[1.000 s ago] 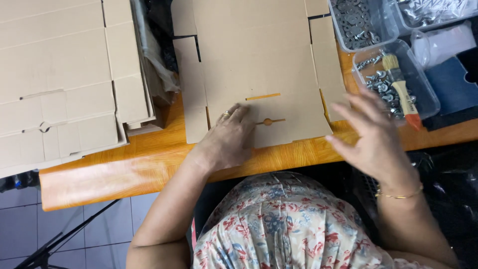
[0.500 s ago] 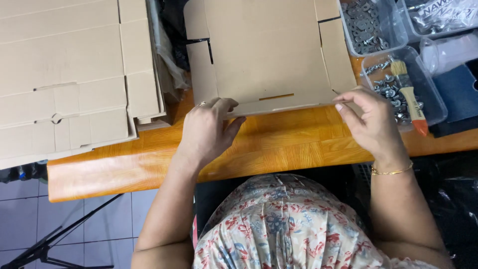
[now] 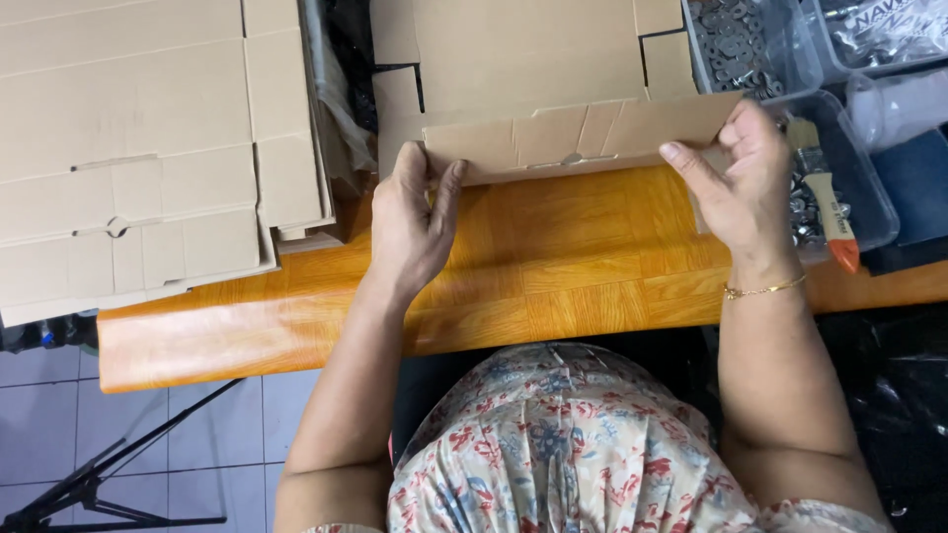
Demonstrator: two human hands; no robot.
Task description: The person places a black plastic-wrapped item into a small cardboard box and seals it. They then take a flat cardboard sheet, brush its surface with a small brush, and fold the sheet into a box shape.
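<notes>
A flat brown cardboard box blank [image 3: 523, 59] lies on the orange wooden table [image 3: 553, 266], with slots cut at its corners. Its near flap [image 3: 573, 138] is folded up toward me and stands on edge. My left hand [image 3: 410, 222] pinches the left end of that flap, thumb and fingers on either side. My right hand [image 3: 736, 183] grips the flap's right end, with a thin gold bracelet on the wrist.
A stack of flat cardboard blanks [image 3: 128, 158] fills the left side of the table. Clear plastic tubs of metal hardware [image 3: 736, 44] sit at the right; a small paintbrush [image 3: 825, 202] lies in the nearer tub [image 3: 869, 188]. A black tripod [image 3: 99, 484] stands on the tiled floor.
The near flap, flat a second ago, has been lifted and folded upright. Both hands moved from the flat sheet to the flap's two ends.
</notes>
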